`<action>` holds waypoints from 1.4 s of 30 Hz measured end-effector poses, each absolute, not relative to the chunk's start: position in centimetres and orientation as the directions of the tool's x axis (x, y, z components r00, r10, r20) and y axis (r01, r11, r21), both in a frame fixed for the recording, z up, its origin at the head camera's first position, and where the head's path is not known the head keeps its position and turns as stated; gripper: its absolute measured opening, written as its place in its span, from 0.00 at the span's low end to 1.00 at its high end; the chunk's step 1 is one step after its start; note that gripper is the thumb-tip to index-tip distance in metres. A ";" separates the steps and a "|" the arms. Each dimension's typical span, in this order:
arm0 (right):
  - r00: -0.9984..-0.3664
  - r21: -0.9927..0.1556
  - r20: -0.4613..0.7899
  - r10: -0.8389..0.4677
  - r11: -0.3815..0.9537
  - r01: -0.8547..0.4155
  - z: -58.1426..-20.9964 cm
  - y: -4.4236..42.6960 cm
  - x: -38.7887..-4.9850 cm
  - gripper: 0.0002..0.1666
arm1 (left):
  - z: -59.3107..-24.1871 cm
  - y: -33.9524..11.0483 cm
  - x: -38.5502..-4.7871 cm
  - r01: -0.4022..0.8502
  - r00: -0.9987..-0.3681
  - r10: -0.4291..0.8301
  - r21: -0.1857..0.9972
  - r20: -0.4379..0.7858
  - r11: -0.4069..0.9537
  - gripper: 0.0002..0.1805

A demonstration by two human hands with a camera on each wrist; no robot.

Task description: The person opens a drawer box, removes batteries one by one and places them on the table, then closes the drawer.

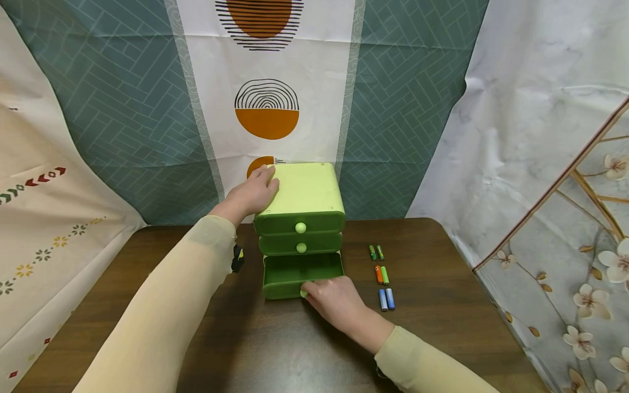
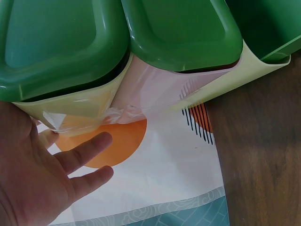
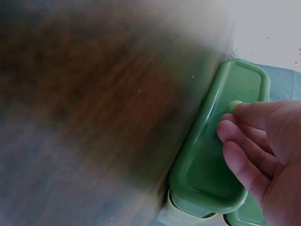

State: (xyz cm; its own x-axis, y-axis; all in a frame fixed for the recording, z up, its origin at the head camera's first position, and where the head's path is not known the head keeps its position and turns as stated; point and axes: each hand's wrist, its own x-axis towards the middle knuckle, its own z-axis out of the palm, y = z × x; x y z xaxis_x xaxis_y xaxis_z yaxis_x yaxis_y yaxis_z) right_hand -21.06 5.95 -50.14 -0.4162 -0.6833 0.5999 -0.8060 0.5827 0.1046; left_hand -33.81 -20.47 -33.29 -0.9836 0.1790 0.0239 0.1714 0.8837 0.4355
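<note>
A small green drawer cabinet [image 1: 307,188] with a pale yellow-green top stands at the back of the table. Its bottom drawer [image 1: 280,291] is pulled out, and no items show inside it; the two drawers above are closed. My right hand [image 1: 339,303] pinches the round light-green knob [image 3: 233,106] of that bottom drawer between thumb and fingers. On the cabinet's upper left side rests my left hand [image 1: 253,192], its fingers extended over the edge. In the left wrist view the left fingers [image 2: 87,150] are spread beside the cabinet's side wall.
Right of the cabinet, batteries lie in pairs on the brown table [image 1: 432,305]: small green batteries [image 1: 372,252], an orange battery [image 1: 379,275] with a light-green battery [image 1: 385,275], and blue batteries [image 1: 390,299]. Patterned cloths [image 1: 408,109] hang behind and at both sides.
</note>
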 end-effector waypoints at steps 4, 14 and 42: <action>-0.422 0.094 0.600 -0.680 0.583 -0.807 -50.2 5.7 -21.4 0.10 | -33.3 -20.4 -33.8 0.171 -0.984 0.177 0.439 0.026 0.882 0.38; -0.448 0.093 0.580 -0.680 0.602 -0.793 -50.4 5.4 -22.4 0.09 | -33.4 -20.4 -34.0 0.173 -0.983 0.180 0.439 0.025 0.882 0.38; -0.526 0.044 0.549 -0.650 0.651 -0.758 -50.1 4.6 -24.6 0.08 | -33.4 -20.6 -34.2 0.169 -0.984 0.177 0.448 0.023 0.878 0.38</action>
